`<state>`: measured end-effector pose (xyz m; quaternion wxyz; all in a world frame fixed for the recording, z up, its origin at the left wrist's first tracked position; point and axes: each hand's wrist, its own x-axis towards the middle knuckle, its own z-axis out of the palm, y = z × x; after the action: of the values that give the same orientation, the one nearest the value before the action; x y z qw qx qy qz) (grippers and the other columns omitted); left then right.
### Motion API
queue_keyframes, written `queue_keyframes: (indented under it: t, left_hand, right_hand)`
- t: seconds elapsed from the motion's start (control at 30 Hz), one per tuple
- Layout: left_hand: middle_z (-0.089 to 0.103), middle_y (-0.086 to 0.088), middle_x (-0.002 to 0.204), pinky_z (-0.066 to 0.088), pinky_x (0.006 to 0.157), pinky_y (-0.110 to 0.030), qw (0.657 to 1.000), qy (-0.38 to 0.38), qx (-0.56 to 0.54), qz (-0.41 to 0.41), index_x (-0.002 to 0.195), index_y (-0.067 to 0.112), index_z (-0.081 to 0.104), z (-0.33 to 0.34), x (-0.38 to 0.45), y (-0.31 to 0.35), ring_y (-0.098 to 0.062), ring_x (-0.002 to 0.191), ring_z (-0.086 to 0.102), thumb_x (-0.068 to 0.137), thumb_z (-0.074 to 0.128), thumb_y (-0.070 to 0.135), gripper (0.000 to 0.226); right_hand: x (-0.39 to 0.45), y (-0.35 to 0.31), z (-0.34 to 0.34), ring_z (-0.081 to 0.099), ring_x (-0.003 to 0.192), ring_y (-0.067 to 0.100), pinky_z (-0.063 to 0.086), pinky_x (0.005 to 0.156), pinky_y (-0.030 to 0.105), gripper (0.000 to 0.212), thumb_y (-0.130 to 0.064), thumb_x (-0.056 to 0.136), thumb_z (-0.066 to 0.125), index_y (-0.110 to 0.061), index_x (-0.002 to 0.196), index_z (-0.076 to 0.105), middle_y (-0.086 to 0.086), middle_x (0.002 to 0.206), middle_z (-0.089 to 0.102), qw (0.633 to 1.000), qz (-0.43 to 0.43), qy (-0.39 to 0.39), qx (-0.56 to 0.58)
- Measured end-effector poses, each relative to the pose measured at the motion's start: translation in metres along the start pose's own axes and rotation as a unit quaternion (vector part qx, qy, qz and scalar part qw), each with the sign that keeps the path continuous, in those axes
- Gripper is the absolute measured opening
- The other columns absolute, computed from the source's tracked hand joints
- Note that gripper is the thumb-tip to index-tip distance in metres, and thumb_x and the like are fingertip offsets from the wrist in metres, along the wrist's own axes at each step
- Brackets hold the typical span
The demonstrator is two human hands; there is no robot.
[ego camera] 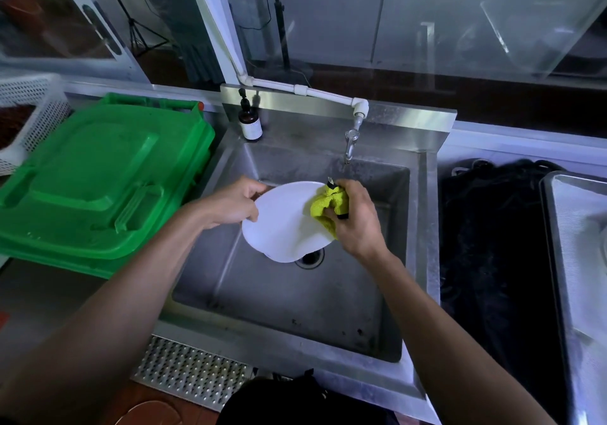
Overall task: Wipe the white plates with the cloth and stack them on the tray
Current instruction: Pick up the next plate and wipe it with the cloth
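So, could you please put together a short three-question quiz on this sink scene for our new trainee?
1. True or false: the left hand holds the white plate over the sink.
2. What does the right hand grip? A) brown bottle B) yellow-green cloth C) tap
3. Fill in: the green bin lid lies to the ____ of the sink.

Key: 1 true; 2 B, the yellow-green cloth pressed on the plate; 3 left.
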<state>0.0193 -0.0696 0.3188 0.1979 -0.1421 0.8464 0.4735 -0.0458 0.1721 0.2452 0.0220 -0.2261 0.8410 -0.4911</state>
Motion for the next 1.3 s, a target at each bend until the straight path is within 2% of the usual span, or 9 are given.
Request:
queue_keyframes:
  t: [0.17,0.3,0.4,0.5,0.77,0.9,1.0,1.17,1.3]
  left_hand:
    - [0.073,0.010,0.114,0.049,0.091,-0.020,0.984,0.116,-0.120,0.060,0.129,0.019,0.068,0.028,0.003,-0.012,-0.010,0.109,0.066,0.076,0.056,-0.022,0.068]
    - [0.076,-0.003,0.112,0.058,0.088,-0.038,0.892,0.270,-0.364,0.004,0.103,0.024,0.077,0.056,-0.012,-0.042,-0.016,0.095,0.075,0.082,0.070,0.021,0.022]
    - [0.073,-0.018,0.118,0.058,0.085,-0.048,0.831,0.170,-0.515,-0.123,0.117,0.005,0.067,0.074,-0.017,-0.052,-0.036,0.100,0.074,0.095,0.054,0.058,0.058]
    - [0.073,-0.017,0.118,0.061,0.072,-0.043,0.793,0.077,-0.589,-0.134,0.123,0.002,0.061,0.079,-0.010,-0.036,-0.040,0.105,0.072,0.085,0.054,0.076,0.083]
    - [0.074,-0.025,0.101,0.062,0.059,-0.042,0.692,0.164,-0.690,-0.136,0.125,-0.005,0.057,0.078,0.005,-0.006,-0.037,0.092,0.075,0.095,0.064,0.007,0.033]
    - [0.071,-0.022,0.109,0.062,0.061,-0.038,0.696,0.192,-0.683,-0.116,0.132,-0.009,0.055,0.076,0.008,-0.009,-0.031,0.099,0.071,0.095,0.061,0.000,0.039]
    - [0.067,-0.021,0.127,0.063,0.068,-0.038,0.710,0.206,-0.667,-0.095,0.135,-0.008,0.055,0.074,0.009,-0.012,-0.029,0.109,0.069,0.095,0.060,-0.001,0.041]
    - [0.071,-0.018,0.122,0.063,0.074,-0.038,0.724,0.222,-0.648,-0.075,0.116,0.000,0.066,0.071,0.008,-0.019,-0.028,0.110,0.070,0.095,0.063,0.002,0.022]
    - [0.072,-0.017,0.120,0.061,0.077,-0.043,0.726,0.244,-0.639,-0.071,0.114,0.001,0.067,0.073,0.007,-0.024,-0.030,0.109,0.070,0.093,0.064,0.000,0.021]
  right_hand:
    - [-0.003,-0.008,-0.010,0.047,0.096,0.027,0.045,0.081,0.048,0.050,0.006,0.072,0.072,-0.010,0.117,0.059,0.005,0.104,0.055,0.993,-0.046,0.062,-0.088]
    - [-0.007,-0.013,-0.017,0.048,0.094,0.034,0.044,0.077,0.051,0.053,0.016,0.065,0.063,-0.004,0.114,0.062,0.012,0.104,0.057,0.985,-0.051,0.116,-0.115]
    - [-0.012,-0.014,-0.015,0.049,0.097,0.035,0.043,0.076,0.049,0.055,0.015,0.060,0.055,-0.003,0.111,0.063,0.012,0.107,0.059,0.977,-0.072,0.140,-0.142]
    - [-0.020,-0.016,-0.007,0.048,0.098,0.032,0.041,0.075,0.045,0.047,-0.006,0.067,0.043,-0.003,0.109,0.065,0.012,0.109,0.061,0.972,-0.108,0.140,-0.154]
    - [-0.037,0.000,0.008,0.048,0.108,0.029,0.041,0.084,0.046,0.053,-0.011,0.068,0.037,-0.018,0.118,0.053,0.004,0.121,0.056,0.970,-0.137,0.109,-0.169]
    - [-0.040,0.013,0.002,0.047,0.115,0.029,0.040,0.087,0.045,0.065,0.002,0.065,0.049,-0.022,0.125,0.051,-0.001,0.129,0.052,0.971,-0.141,0.041,-0.188]
    - [-0.043,0.018,-0.001,0.046,0.119,0.027,0.040,0.089,0.043,0.060,-0.010,0.073,0.040,-0.025,0.130,0.051,-0.003,0.131,0.049,0.971,-0.137,-0.004,-0.196]
    - [-0.047,0.016,-0.004,0.048,0.121,0.025,0.043,0.091,0.044,0.063,-0.002,0.075,0.051,-0.025,0.133,0.054,-0.003,0.134,0.054,0.983,-0.126,-0.022,-0.129]
    - [-0.039,0.000,-0.005,0.047,0.116,0.013,0.039,0.100,0.022,0.057,-0.013,0.084,0.074,-0.025,0.136,0.056,-0.013,0.131,0.056,0.997,-0.063,-0.035,0.007]
